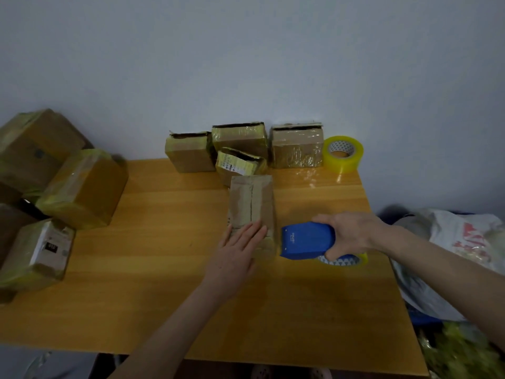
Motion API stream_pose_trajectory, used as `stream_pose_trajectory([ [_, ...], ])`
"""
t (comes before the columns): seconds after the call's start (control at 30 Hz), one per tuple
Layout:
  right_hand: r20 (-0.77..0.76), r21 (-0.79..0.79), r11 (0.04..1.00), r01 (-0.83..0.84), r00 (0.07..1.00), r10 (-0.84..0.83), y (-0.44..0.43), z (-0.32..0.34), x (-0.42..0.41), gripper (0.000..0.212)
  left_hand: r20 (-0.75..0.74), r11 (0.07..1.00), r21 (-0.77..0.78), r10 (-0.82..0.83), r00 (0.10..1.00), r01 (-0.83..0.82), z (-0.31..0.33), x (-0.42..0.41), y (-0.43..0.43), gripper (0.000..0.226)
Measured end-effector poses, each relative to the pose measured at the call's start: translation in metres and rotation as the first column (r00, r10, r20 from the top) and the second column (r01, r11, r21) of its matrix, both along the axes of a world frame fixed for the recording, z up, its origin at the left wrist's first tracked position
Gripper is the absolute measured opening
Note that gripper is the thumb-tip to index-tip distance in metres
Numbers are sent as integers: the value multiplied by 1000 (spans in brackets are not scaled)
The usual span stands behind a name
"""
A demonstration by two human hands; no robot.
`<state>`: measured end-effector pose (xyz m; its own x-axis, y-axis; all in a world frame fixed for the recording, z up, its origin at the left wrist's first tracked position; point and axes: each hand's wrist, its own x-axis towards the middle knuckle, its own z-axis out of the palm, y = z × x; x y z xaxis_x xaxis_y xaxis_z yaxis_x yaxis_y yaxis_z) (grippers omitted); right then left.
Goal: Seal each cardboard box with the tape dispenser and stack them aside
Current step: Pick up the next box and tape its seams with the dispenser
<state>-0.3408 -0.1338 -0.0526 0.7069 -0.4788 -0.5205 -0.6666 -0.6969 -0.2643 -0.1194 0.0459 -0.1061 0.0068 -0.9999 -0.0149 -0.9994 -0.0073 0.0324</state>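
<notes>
A brown cardboard box is seen lying lengthwise near the middle of the wooden table, its top flaps met along a centre seam. The left hand is laid flat on the near end of the box, fingers straight and held close together. Just right of that end a blue tape dispenser is gripped by the right hand, the fingers curled over its far side and the thumb wrapped round the near side; whether its front edge touches the box cannot be told. A tape roll is carried beneath the dispenser. Directly beyond the far end of the box a small labelled box is set, and behind it three open boxes are lined against the wall, with a spare roll of yellowish tape beside the rightmost. Taped boxes are piled at the left edge of the table, well apart from the hands. A white plastic bag is slumped off the right side
</notes>
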Motion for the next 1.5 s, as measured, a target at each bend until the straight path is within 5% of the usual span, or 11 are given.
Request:
stream_pose_trajectory([
  [0.5, -185, -111, 994, 2, 982, -23, 14, 41, 55, 64, -23, 996, -82, -34, 999, 31, 7, -5, -4, 74],
  [0.67, -276, -255, 966, -41, 961, -32, 34, 26, 52, 47, -30, 997, -74, -36, 999, 34, 5, -7, 5, 75],
  [0.87, 30, -37, 931, 364, 931, -363, -1, 30, 16, 56, -33, 1000, -15, -26, 999, 25, 2, 2, -4, 73],
  [0.93, 259, 179, 804, 567, 761, -594, -13, 18, 9, 53, -38, 1000, -23, -13, 999, 13, 2, 2, -3, 74],
  [1.0, 325, 495, 574, 652, 474, -818, -14, -1, 10, 51, -46, 1000, -22, -11, 999, 10, 3, 1, -2, 73],
  [1.13, -17, 821, 39, 569, 94, -995, -1, -50, 27, 51, -151, 997, -73, -31, 988, 20, 11, 0, -3, 72],
  [1.23, -116, 848, -89, 523, 19, -993, 1, -68, 35, 53, -411, 960, -217, 75, 908, -178, 23, 5, 1, 61],
  [1.37, -49, 762, 36, 647, 113, -992, -2, -69, 34, 64, -600, 855, -213, 269, 754, -474, 26, 22, 15, 47],
  [1.5, 185, 358, 534, 766, 503, -845, 1, -47, 31, 69, -707, 790, -120, 358, 611, -601, 24, 28, 22, 38],
])
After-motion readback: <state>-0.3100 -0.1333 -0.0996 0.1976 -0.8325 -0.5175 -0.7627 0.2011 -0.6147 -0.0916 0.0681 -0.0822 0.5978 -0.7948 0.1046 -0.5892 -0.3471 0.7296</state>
